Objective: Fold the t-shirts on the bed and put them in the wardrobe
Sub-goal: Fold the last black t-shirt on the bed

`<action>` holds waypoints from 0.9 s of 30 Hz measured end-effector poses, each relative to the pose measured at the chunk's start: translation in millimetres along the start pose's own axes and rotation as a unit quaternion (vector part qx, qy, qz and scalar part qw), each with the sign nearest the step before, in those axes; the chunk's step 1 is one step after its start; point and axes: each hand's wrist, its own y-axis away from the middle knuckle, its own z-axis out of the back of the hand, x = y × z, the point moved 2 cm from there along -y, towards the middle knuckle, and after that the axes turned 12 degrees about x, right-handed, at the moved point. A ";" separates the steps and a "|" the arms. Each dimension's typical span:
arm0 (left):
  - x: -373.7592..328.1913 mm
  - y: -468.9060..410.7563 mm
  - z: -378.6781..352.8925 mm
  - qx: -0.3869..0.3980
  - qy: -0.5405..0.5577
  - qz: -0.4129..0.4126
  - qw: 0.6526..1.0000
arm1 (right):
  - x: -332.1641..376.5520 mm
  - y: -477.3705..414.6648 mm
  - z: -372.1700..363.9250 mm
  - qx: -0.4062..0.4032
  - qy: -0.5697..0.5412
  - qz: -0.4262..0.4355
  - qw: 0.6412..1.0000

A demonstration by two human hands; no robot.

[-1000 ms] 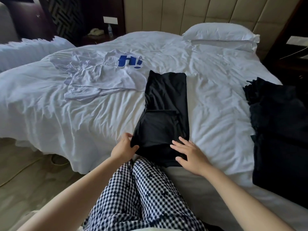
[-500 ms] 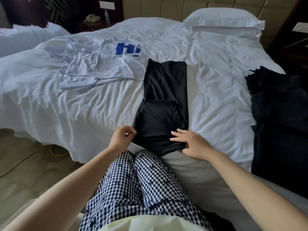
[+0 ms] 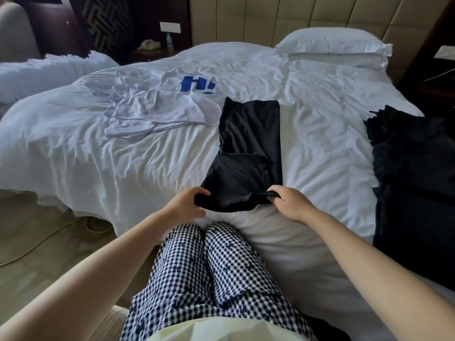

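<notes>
1. Black t-shirt [image 3: 248,153]: lies on the bed [image 3: 98,156], about the middle of the near edge. It is folded into a long narrow strip that runs from the near edge towards the headboard [image 3: 270,18]. Its near end is lifted off the sheet, and the rest lies flat.
2. Left hand [image 3: 187,205]: grip closed on the near left corner of the black t-shirt, with the fingers curled over the cloth.
3. Right hand [image 3: 290,203]: grip closed on the near right corner of the same garment, with the cloth bunched under the curled fingers. The hem sags between the two hands.
4. White t-shirt [image 3: 157,107]: bears a blue print and lies crumpled and unfolded on the left half of the bed. Its right edge is just beside the far left corner of the black t-shirt.
5. Dark garments [image 3: 413,180]: heaped at the right edge of the bed, well apart from the black t-shirt. The number of items cannot be told.
6. Pillow [image 3: 332,45]: white, at the head of the bed against the padded headboard.
7. Telephone [image 3: 147,44] and small bottle [image 3: 169,41]: near each other on a dark stand beyond the far left corner of the bed.
8. Person: wears checked trousers [image 3: 209,267], with the knees at the near edge of the bed.
</notes>
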 end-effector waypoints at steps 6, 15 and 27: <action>-5.4 10.2 3.1 -0.070 -0.059 -0.052 0.994 | 7.7 7.7 8.3 0.007 0.008 -0.006 1.000; -26.1 2.7 22.0 -0.154 0.031 -0.088 0.984 | 23.5 4.6 39.5 -0.009 -0.118 -0.012 0.993; -82.2 -117.4 77.2 -0.228 0.256 -0.054 0.938 | 31.2 -89.1 94.5 -0.305 -0.321 -0.052 0.895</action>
